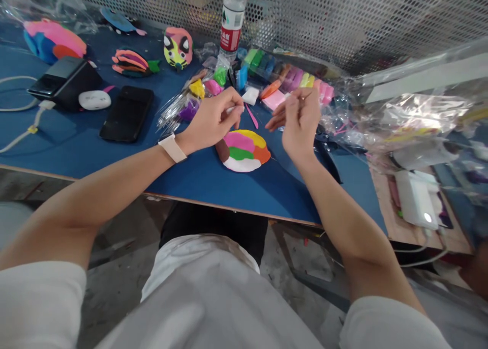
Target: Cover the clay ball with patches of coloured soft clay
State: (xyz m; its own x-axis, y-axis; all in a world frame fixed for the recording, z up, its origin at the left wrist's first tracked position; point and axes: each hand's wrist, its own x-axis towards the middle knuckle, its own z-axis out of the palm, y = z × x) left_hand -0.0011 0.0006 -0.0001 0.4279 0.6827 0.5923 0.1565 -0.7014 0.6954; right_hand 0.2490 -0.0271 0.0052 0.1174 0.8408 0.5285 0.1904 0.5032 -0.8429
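My left hand (217, 117), with a pale band on its wrist, is held just above the left edge of a patchwork clay piece (241, 152). Its thumb and forefinger are pinched together; a small whitish bit may be between them, too small to name. The clay piece lies flat on the table, in brown, pink, yellow, green, orange and white patches. To its right my right hand (299, 122) is raised, thumb and fingertips drawn together on something I cannot make out. Behind the piece, between both hands, lie a pink modelling tool (251, 116) and a white clay lump (250, 95).
Bagged coloured clay (263, 64) and a water bottle (232, 26) stand along the mesh panel (305, 18). Finished clay figures (178, 48), a phone (127, 114) and a black device (64, 82) are at left. Plastic wrapping (419, 110) and a white charger (417, 199) sit at right.
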